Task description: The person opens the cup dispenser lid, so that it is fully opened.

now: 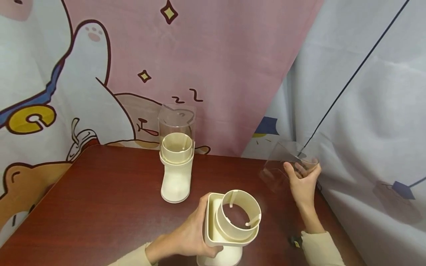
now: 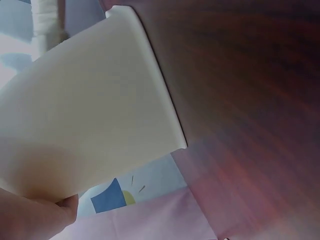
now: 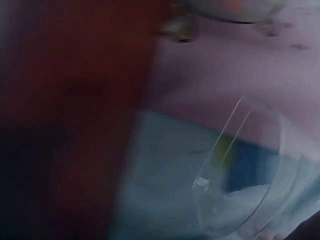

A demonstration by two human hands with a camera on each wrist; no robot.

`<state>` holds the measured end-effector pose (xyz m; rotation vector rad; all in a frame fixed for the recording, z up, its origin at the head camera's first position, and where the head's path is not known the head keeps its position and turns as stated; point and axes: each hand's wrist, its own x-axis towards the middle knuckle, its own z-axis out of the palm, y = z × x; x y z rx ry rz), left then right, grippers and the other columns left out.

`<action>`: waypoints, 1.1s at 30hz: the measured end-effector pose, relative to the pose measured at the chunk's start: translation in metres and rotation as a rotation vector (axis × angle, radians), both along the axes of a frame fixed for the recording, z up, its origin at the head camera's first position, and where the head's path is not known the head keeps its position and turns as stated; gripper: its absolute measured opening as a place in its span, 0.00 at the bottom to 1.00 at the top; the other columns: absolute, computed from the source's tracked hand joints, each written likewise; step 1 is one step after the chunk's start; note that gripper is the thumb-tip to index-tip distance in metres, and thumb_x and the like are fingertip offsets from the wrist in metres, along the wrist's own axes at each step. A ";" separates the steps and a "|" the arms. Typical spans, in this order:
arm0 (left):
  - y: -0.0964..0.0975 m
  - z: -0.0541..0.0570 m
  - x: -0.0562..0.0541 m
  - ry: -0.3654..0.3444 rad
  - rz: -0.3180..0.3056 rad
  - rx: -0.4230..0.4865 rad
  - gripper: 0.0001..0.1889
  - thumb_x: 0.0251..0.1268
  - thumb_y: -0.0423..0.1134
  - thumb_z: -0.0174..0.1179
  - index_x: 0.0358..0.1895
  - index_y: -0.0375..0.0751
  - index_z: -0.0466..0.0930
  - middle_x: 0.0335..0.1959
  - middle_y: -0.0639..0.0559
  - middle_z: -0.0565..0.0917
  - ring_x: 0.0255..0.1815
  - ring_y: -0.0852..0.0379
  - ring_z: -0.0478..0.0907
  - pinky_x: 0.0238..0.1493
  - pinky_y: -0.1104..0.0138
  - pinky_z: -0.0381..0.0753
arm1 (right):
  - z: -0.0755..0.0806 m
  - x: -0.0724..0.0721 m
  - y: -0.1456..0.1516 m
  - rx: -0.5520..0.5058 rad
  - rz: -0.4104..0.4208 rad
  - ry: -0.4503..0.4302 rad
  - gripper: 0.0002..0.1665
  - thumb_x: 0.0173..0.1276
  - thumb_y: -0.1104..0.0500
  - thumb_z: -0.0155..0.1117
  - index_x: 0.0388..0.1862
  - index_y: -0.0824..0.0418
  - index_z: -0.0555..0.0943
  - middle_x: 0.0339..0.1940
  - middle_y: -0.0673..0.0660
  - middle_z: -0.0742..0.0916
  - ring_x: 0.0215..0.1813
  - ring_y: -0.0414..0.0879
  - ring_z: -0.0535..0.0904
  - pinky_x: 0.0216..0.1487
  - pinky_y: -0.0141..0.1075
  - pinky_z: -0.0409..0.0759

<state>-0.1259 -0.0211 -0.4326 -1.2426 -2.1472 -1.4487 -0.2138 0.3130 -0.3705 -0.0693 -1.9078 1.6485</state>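
My left hand [image 1: 191, 236] grips the side of a cream plastic dispenser base [image 1: 233, 231], thumb at the front and fingers round the back. The base has an open round collar on top. In the left wrist view, the base's smooth wall [image 2: 95, 105] fills much of the picture, its flanged edge by the tabletop. Off to the right, my right hand [image 1: 303, 183] holds a clear plastic container [image 1: 276, 166] by its rim, tilted and apart from the base. The right wrist view shows the container [image 3: 240, 175] see-through, with only fingertips visible at the lower edge.
Farther back on the dark red table [image 1: 110, 199] stands a similar cream dispenser [image 1: 176, 183] with a clear container [image 1: 176, 118] on top. A small dark object [image 1: 294, 241] lies near my right sleeve. Printed curtains [image 1: 219, 55] hang behind and at the right.
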 end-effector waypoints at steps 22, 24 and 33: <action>0.000 0.001 0.000 -0.002 -0.007 0.005 0.64 0.30 0.40 0.81 0.74 0.38 0.45 0.65 0.49 0.69 0.59 0.59 0.74 0.61 0.66 0.75 | -0.083 -0.053 0.040 0.254 -0.167 -0.188 0.69 0.56 0.52 0.79 0.78 0.66 0.38 0.75 0.74 0.52 0.79 0.65 0.50 0.79 0.53 0.50; 0.000 0.000 0.000 -0.014 -0.008 0.009 0.64 0.30 0.40 0.81 0.74 0.39 0.45 0.65 0.50 0.69 0.58 0.60 0.74 0.61 0.66 0.75 | -0.083 -0.053 0.040 0.248 -0.164 -0.201 0.70 0.55 0.52 0.79 0.78 0.65 0.38 0.75 0.74 0.53 0.79 0.65 0.50 0.79 0.53 0.50; -0.007 0.006 0.011 -0.229 -0.040 -0.013 0.73 0.35 0.54 0.83 0.80 0.50 0.34 0.74 0.58 0.61 0.70 0.59 0.67 0.74 0.62 0.64 | -0.045 -0.014 0.018 0.221 -0.257 -0.090 0.54 0.66 0.43 0.68 0.80 0.58 0.50 0.77 0.60 0.58 0.79 0.55 0.52 0.79 0.47 0.51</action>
